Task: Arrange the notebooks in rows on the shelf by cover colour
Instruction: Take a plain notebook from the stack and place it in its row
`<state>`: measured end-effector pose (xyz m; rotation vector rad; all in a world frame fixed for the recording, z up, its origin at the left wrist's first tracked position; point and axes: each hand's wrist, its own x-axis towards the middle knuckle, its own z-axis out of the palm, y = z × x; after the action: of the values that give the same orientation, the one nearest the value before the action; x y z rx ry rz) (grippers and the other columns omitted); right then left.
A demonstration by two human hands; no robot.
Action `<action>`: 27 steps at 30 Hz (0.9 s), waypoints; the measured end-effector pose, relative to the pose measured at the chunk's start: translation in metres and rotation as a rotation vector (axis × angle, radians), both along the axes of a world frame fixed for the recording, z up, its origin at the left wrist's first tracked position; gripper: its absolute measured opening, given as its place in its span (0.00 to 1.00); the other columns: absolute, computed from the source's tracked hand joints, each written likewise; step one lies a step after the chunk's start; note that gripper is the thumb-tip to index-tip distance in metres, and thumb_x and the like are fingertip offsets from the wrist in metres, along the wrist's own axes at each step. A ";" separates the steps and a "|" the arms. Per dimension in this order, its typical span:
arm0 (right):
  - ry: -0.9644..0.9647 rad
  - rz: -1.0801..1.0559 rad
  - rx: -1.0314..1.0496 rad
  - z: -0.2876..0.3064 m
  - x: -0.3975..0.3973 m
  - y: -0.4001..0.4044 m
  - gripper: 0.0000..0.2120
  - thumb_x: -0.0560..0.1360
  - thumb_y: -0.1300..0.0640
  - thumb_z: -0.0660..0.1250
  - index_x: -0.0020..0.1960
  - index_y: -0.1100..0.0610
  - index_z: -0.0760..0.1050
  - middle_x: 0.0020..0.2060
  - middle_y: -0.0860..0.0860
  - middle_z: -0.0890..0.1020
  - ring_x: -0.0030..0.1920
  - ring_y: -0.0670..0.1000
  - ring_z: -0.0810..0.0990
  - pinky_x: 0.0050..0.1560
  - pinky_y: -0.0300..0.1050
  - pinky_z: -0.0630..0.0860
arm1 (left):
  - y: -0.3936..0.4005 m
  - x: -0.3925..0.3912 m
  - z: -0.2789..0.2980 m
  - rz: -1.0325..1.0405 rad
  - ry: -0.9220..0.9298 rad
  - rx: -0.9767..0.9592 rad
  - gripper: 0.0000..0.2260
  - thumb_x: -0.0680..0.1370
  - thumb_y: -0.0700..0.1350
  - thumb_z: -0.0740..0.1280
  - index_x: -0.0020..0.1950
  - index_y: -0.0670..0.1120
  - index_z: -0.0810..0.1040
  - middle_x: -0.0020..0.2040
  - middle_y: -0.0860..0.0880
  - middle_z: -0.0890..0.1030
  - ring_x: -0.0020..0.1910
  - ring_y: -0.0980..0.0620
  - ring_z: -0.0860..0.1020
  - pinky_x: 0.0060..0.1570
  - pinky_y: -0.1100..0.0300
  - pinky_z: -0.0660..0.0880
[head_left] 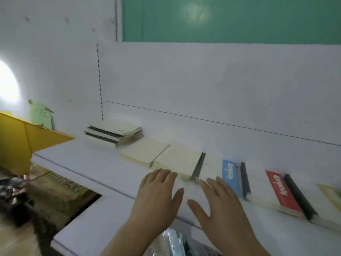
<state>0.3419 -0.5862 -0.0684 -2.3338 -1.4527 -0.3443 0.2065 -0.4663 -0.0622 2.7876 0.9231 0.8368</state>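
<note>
Hovering over the flat white shelf board (pixel 88 169), both hands are spread flat, gripping nothing: the left hand (pixel 158 196) and right hand (pixel 219 206) are sitting just short of the plain cream notebooks (pixel 162 157) lying in a row. Looks like mid-sort to me. Beyond the left hand a stack of cream notebooks (pixel 112 134) is waiting (probably the next pick). Right of the right hand: a blue-banded notebook (pixel 229 174), then a red-banded notebook (pixel 280 191).

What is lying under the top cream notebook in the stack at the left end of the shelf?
Under the top cream notebook more notebooks lie stacked, showing dark spines and pale page edges. Their covers are hidden, so their colours cannot be told.
</note>
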 end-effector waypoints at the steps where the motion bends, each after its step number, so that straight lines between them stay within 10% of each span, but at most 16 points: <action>1: 0.000 0.025 -0.009 -0.001 -0.018 0.015 0.42 0.69 0.26 0.36 0.74 0.46 0.62 0.73 0.45 0.65 0.75 0.50 0.56 0.73 0.46 0.53 | 0.012 -0.019 0.000 0.023 -0.006 0.000 0.23 0.82 0.60 0.53 0.76 0.53 0.63 0.74 0.56 0.66 0.75 0.54 0.60 0.74 0.58 0.56; 5: -0.018 0.078 -0.054 0.005 -0.074 0.073 0.52 0.62 0.25 0.24 0.77 0.46 0.54 0.75 0.44 0.59 0.76 0.48 0.48 0.75 0.44 0.48 | 0.056 -0.084 -0.001 0.107 -0.024 -0.037 0.25 0.82 0.61 0.52 0.78 0.54 0.59 0.76 0.57 0.63 0.76 0.55 0.58 0.75 0.57 0.56; 27: 0.005 0.099 0.023 0.023 -0.119 0.395 0.33 0.78 0.34 0.47 0.77 0.51 0.53 0.75 0.51 0.59 0.76 0.54 0.52 0.75 0.50 0.53 | 0.359 -0.141 0.005 0.182 0.030 -0.060 0.25 0.82 0.61 0.53 0.78 0.55 0.58 0.76 0.58 0.62 0.76 0.56 0.57 0.75 0.58 0.56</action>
<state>0.2227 -0.1916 -0.0453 -2.2334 -1.5472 -0.3268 0.0659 -0.1069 -0.0575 2.7031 1.2015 0.7762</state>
